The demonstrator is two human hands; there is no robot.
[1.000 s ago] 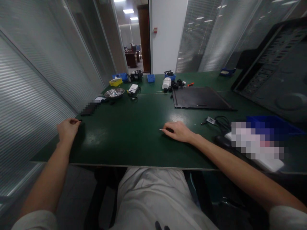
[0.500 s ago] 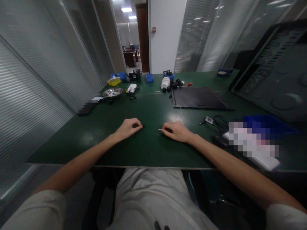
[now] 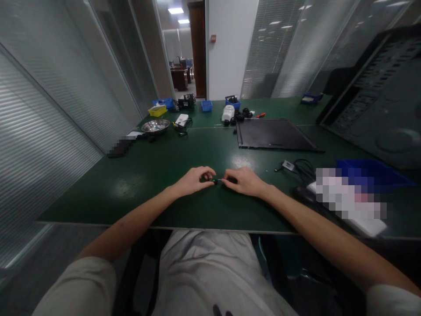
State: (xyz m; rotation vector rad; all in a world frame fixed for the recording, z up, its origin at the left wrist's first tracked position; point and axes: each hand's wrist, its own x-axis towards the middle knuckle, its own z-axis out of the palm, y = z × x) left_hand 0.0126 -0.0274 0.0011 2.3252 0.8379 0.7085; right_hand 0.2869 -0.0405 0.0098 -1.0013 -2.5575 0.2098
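The right hand (image 3: 245, 181)'s grip pinches a thin silver bit (image 3: 220, 179); the left hand (image 3: 194, 181) curls round a small dark bit (image 3: 215, 181), how tightly I can't tell. Over the tabletop (image 3: 184, 153) the bits are close, maybe not joined yet

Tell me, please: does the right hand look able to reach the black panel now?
Probably yes: nothing seems to stand between the right hand and the panel, though the hand pinches a thin piece, so gripping may be awkward.
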